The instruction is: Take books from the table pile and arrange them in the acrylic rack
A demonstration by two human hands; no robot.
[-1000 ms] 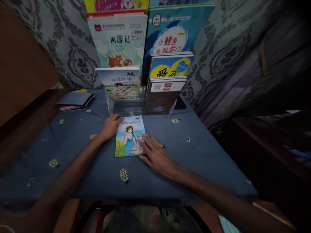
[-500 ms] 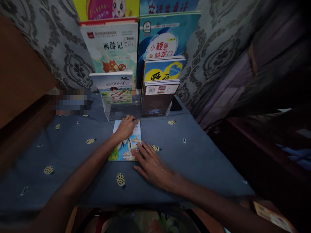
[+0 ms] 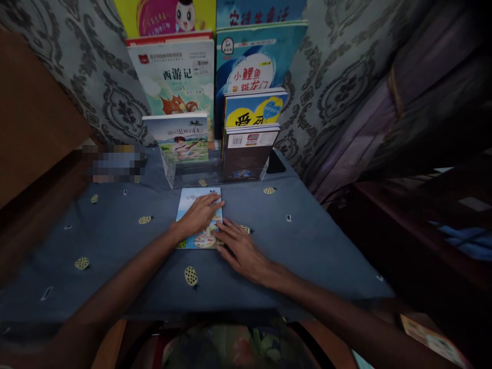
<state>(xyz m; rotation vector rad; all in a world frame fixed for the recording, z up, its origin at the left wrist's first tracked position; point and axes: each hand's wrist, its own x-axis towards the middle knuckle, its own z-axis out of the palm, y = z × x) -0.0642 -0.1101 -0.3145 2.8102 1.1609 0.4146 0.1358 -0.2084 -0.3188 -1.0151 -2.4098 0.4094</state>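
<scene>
A thin picture-covered book (image 3: pixel 188 201) lies flat on the blue tablecloth in front of the book stand. Across the middle of its cover rests my left hand (image 3: pixel 199 214), palm down with fingers extended toward the right edge. My right hand (image 3: pixel 240 248) lies at the book's lower right, its fingertips on the cover's edge and its fingers spread. Part of the cover art and title is hidden under both hands. Neither hand is wrapped around anything.
A clear acrylic stand (image 3: pixel 196 177) holds several upright books, among them a white one (image 3: pixel 180 66) and a dark one (image 3: pixel 246 161). Behind its right side lies a black flat object (image 3: pixel 275 163). Patterned curtains (image 3: pixel 338 77) hang behind. The tablecloth (image 3: pixel 307 246) has pineapple prints.
My left hand has slid down the cover toward me, uncovering the title's top part. My right hand stays by the lower right edge. The view has shifted slightly.
</scene>
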